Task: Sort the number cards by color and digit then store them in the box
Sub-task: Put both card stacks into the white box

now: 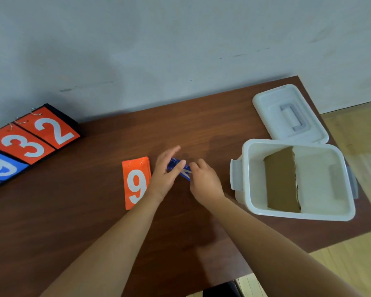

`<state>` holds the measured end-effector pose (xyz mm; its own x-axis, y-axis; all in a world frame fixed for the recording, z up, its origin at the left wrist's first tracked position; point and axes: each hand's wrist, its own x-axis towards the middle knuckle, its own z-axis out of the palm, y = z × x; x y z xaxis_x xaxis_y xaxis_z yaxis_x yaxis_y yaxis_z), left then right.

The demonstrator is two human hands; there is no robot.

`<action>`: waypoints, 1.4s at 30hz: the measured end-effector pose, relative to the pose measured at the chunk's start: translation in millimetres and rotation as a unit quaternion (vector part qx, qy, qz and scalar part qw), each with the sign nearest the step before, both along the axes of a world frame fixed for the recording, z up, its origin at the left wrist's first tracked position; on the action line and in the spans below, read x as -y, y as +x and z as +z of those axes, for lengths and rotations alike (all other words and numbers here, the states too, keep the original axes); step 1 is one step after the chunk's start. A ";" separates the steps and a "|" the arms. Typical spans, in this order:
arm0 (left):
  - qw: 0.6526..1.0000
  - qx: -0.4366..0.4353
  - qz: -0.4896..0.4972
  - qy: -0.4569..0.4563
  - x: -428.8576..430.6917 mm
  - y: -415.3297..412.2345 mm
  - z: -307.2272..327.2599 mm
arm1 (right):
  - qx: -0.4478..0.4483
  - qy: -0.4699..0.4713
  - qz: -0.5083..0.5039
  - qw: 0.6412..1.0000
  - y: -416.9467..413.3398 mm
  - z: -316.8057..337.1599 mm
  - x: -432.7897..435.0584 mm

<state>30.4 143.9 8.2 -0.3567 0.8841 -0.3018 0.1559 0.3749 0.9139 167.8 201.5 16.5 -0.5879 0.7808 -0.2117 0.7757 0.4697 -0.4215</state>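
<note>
My left hand [164,176] and right hand [204,181] both pinch the blue cards [173,163]. Open box [246,168] holds 1 brown cardboard sheet [281,181]; lid [287,112] just behind it.

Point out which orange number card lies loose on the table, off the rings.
The orange 9, flat on the table beside the left hand. The orange 3 and orange 2 hang on metal rings at the far left.

We count two hands, the left hand [165,175] and the right hand [205,182]; one box [321,183]; one lid [272,108]; one cardboard divider [281,181]; one orange stack [135,183]; one blue bundle [175,164], cards uncountable; one scoreboard [30,144] showing two orange digits.
</note>
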 end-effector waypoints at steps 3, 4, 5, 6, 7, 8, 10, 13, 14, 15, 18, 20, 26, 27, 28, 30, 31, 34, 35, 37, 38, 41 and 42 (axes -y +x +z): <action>0.999 -0.005 -0.011 -0.042 10.6 5.8 -1.2 | 0.039 0.018 0.030 0.999 1.8 -4.9 11.8; 0.998 0.009 -0.007 -0.055 15.5 8.0 -0.6 | 0.046 0.027 0.043 0.998 2.9 -5.9 15.1; 0.998 0.016 -0.004 -0.067 20.3 9.1 -2.1 | 0.047 0.039 0.056 0.997 3.6 -5.9 17.1; 0.997 0.017 -0.003 -0.074 24.1 10.2 -2.0 | 0.051 0.041 0.068 0.996 4.3 -5.1 17.2; 0.997 0.017 -0.001 -0.075 26.5 10.8 -1.8 | 0.055 0.038 0.081 0.994 4.7 -2.0 16.5; 0.997 0.027 0.009 -0.069 28.0 11.6 -1.2 | 0.063 0.022 0.085 0.994 5.0 1.1 14.7; 0.994 0.064 0.068 -0.058 26.9 12.5 3.1 | 0.040 -0.046 0.017 0.998 5.1 9.8 8.5; 0.976 0.152 0.148 -0.041 19.5 16.8 20.2 | -0.135 -0.240 -0.211 0.938 9.8 32.7 2.3; 0.970 0.188 0.151 -0.034 15.2 21.3 29.4 | -0.193 -0.284 -0.259 0.903 13.3 40.8 2.3; 0.967 0.206 0.145 -0.029 9.8 26.8 39.1 | -0.234 -0.306 -0.286 0.877 17.4 51.4 3.5; 0.979 0.166 0.115 -0.015 -11.0 52.1 77.2 | -0.277 -0.303 -0.310 0.857 32.1 79.5 5.9; 0.987 0.132 0.091 -0.003 -23.6 69.2 97.3 | -0.293 -0.279 -0.319 0.857 44.9 92.7 4.8; 0.987 0.158 0.022 -0.006 -55.9 117.4 129.0 | -0.301 -0.229 -0.350 0.857 111.6 131.4 -14.8; 0.990 0.144 0.003 0.003 -61.2 125.9 130.9 | -0.290 -0.200 -0.353 0.867 124.3 134.1 -20.0; 0.993 0.117 -0.018 0.009 -66.3 133.9 132.8 | -0.281 -0.168 -0.357 0.875 136.5 136.0 -25.3; 0.999 0.038 -0.034 0.001 -75.5 146.1 130.0 | -0.259 -0.119 -0.370 0.884 154.9 136.2 -34.3; 0.999 -0.009 -0.031 -0.013 -78.7 149.1 124.9 | -0.244 -0.102 -0.380 0.886 161.9 134.3 -37.9; 0.989 -0.101 -0.040 -0.103 -80.5 154.1 111.8 | -0.176 -0.091 -0.409 0.890 172.7 123.4 -42.5; 0.985 -0.108 -0.051 -0.126 -79.1 155.0 107.7 | -0.152 -0.098 -0.413 0.893 171.4 118.0 -42.2; 0.981 -0.122 -0.081 -0.128 -76.2 155.1 101.3 | -0.129 -0.113 -0.414 0.894 165.8 104.3 -41.0; 0.980 -0.130 -0.093 -0.121 -74.8 153.8 98.0 | -0.123 -0.113 -0.412 0.896 162.3 96.8 -40.8; 0.980 -0.110 -0.109 -0.123 -70.5 146.8 85.9 | -0.126 -0.118 -0.419 0.891 154.4 76.3 -44.4; 0.981 -0.091 -0.114 -0.127 -68.8 144.6 82.6 | -0.122 -0.122 -0.423 0.890 153.2 70.1 -47.6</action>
